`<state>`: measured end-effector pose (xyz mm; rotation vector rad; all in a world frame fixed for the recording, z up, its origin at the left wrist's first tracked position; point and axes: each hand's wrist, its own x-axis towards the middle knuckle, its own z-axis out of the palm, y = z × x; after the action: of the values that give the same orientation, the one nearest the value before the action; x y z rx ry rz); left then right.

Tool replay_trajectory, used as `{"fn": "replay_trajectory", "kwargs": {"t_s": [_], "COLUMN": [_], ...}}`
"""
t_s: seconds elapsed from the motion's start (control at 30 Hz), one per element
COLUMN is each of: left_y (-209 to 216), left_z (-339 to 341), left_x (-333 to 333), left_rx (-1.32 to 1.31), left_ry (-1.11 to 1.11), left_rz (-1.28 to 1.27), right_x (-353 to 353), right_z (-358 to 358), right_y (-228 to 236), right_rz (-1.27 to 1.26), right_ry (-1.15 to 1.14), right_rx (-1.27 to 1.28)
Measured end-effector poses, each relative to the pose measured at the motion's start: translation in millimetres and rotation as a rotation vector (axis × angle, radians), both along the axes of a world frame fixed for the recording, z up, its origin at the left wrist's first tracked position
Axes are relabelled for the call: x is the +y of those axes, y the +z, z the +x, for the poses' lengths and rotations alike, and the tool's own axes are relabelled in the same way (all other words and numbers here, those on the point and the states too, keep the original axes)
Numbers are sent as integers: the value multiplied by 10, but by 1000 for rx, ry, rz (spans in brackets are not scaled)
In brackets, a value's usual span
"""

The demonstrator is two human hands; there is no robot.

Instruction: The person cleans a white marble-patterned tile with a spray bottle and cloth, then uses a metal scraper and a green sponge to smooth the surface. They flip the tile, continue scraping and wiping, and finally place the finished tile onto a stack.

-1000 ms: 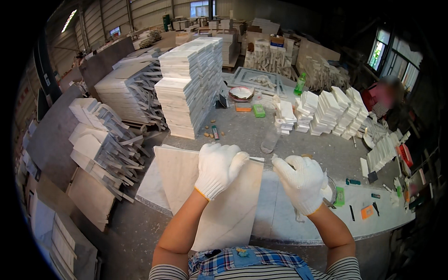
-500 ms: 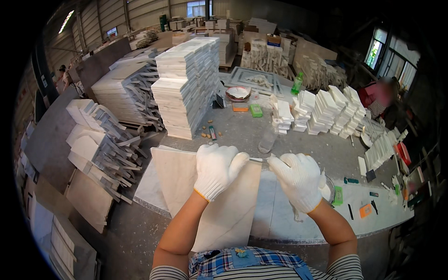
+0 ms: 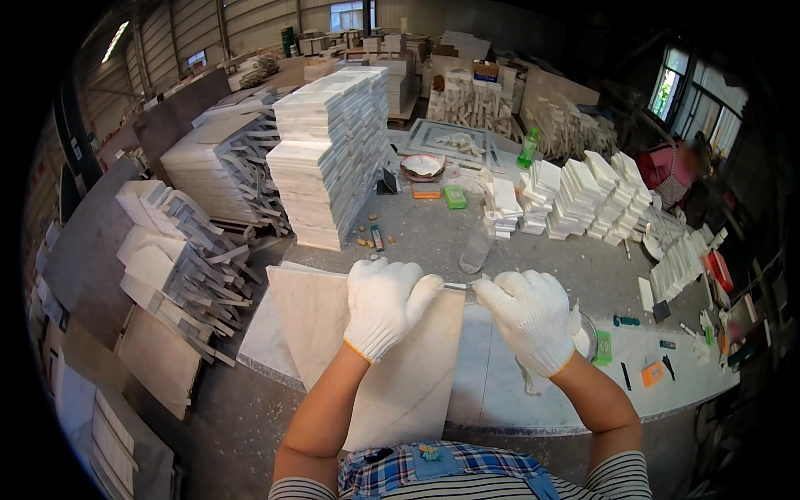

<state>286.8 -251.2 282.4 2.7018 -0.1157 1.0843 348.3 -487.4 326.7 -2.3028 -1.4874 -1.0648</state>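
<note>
White knitted gloves with yellow cuffs cover both my hands. My left hand (image 3: 383, 302) is closed at the far edge of a cream, grey-veined marble slab (image 3: 408, 375), thumb pointing right. Across a small gap, my right hand (image 3: 529, 321) pinches with thumb and fingers just right of the slab. Between them runs a thin grey metal strip (image 3: 454, 286), gripped at both ends; its kind cannot be made out. Beneath, the slab lies on a paler marble top (image 3: 500, 400). A clear plastic bottle (image 3: 477, 250) stands just beyond the hands.
A tall stack of white marble tiles (image 3: 321, 167) rises at the far left, with shorter tile stacks (image 3: 575, 196) at the right. A bowl (image 3: 423, 167), green box (image 3: 454, 197) and green bottle (image 3: 528, 148) stand farther back. A person (image 3: 671, 171) is at the far right.
My right hand has come very slightly left, toward my left hand. Both keep their grip on the metal strip, and the slab lies as before.
</note>
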Motion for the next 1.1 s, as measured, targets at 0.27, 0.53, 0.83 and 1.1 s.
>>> {"fn": "replay_trajectory", "kwargs": {"t_s": [0.27,0.53,0.83,1.1], "left_y": [-8,14,23,15], "left_z": [10,4,2,20], "left_x": [3,-13,-15,-11], "left_rx": [-16,8,30,37], "left_ry": [-17,-8,-2,7], "left_rz": [-8,-46,-31,-33], "right_x": [6,19,40,78], "right_z": [19,58,70,96], "right_y": [12,-16,-14,-71], "right_rz": [-31,-25,-38,-29], "right_ry": [-19,-13,-3,-1], "right_rx": [28,-14,-38,-23]}}
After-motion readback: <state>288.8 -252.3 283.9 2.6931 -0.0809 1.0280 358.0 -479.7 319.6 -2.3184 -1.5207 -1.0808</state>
